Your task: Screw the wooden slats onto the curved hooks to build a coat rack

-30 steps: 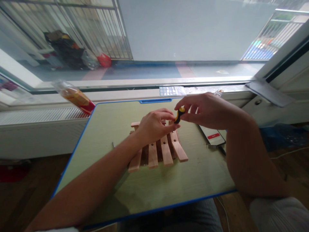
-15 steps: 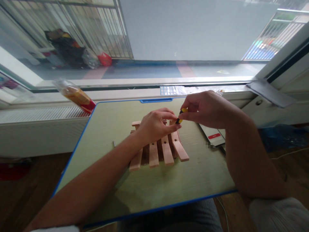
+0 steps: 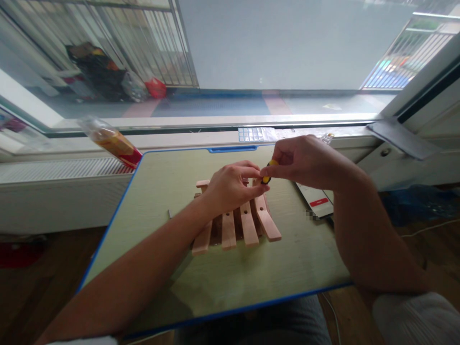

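Note:
A stubby yellow-and-black screwdriver (image 3: 266, 179) stands tilted over the far right end of a wooden xylophone-like piece (image 3: 229, 230), which has several pale bars with dark holes. My right hand (image 3: 302, 158) pinches the screwdriver's yellow handle between thumb and fingers. Spread low across the wooden bars, my left hand (image 3: 237, 184) has its thumb and index finger closed about the lower end of the same screwdriver. The screwdriver's tip and whatever it touches are hidden behind my left fingers. A small metal pin or screw (image 3: 170, 214) lies on the table to the left.
The small table (image 3: 151, 191) has a blue rim and stands against a window sill. A dark-edged white tablet or booklet (image 3: 316, 199) lies at its right side. A snack bag (image 3: 118, 146) leans by the radiator (image 3: 64, 172). Clear packaging (image 3: 255, 134) lies on the sill.
My right hand has turned slightly, its thumb shifting left across the screwdriver handle. My left hand and the wooden piece stay where they were.

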`<state>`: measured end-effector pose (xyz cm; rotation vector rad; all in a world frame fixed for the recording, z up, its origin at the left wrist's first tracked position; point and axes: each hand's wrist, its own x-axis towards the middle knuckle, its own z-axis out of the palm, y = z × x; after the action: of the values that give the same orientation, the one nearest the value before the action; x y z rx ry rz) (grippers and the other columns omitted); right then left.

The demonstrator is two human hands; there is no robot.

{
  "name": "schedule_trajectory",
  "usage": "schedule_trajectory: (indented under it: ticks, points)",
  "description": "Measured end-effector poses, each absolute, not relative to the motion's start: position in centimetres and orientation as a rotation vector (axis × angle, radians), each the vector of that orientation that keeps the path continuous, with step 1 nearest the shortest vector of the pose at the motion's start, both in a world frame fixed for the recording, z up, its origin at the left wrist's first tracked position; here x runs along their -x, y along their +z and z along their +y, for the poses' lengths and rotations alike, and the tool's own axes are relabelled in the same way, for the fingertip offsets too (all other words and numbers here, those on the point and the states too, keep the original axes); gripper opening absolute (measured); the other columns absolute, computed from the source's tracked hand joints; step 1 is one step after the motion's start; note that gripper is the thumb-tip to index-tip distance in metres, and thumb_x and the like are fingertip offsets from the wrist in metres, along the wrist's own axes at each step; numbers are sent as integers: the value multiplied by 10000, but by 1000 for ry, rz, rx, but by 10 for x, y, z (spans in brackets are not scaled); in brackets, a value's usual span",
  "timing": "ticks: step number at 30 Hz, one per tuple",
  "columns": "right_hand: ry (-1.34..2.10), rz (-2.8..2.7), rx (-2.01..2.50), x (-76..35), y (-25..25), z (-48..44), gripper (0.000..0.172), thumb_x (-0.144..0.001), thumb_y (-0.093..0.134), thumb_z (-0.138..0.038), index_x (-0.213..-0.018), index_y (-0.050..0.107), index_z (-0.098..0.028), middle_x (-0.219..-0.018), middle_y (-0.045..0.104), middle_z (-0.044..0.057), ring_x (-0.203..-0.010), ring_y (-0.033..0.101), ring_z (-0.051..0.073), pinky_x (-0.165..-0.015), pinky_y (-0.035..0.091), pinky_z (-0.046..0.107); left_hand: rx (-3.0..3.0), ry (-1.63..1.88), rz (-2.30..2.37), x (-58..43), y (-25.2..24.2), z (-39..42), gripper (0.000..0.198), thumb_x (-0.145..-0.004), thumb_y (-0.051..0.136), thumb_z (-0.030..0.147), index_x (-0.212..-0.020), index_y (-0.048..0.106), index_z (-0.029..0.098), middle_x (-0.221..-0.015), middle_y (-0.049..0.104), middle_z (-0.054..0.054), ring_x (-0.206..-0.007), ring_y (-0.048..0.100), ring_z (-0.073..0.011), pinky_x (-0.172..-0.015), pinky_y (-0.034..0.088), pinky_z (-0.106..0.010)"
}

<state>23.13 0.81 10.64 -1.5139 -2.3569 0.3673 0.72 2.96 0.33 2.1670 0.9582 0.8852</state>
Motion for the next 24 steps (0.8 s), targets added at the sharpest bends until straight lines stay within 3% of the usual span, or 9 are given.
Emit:
schedule_trajectory:
  ticks: [5,7,17,24]
  points:
    - [582,-2339,1346,-246,110,7,394,-894,802,-509,-1172,792,-231,-874,773,13,-730,689,160,-629,496,312,-2177,885,957,-8,1,31,281,-916,817,515,-1051,872,276,-1275,779,-52,-955,755,-197,-791,633,-316]
    - [604,-2364,1277,-249,111,6,365,-932,764,-437,-1236,801,-239,-928,799,26,-781,723,170,-660,527,310,-2171,885,959,-8,0,31,274,-913,823,509,-1049,872,276,-1280,778,-52,-955,757,-195,-781,632,-314]
    - [507,-2402,1306,-242,110,5,239,-912,716,-343,-1071,837,-212,-851,780,21,-721,662,152,-647,468,303,-2178,868,959,-7,1,31,286,-915,820,508,-1055,868,263,-1259,782,-50,-919,752,-184,-728,615,-294]
    - [349,-2357,1447,-238,107,6,218,-883,756,-430,-869,776,-213,-723,702,-9,-633,576,133,-584,393,311,-2179,907,952,-8,0,31,307,-906,829,529,-1048,871,259,-1251,784,-57,-927,754,-191,-736,619,-293]
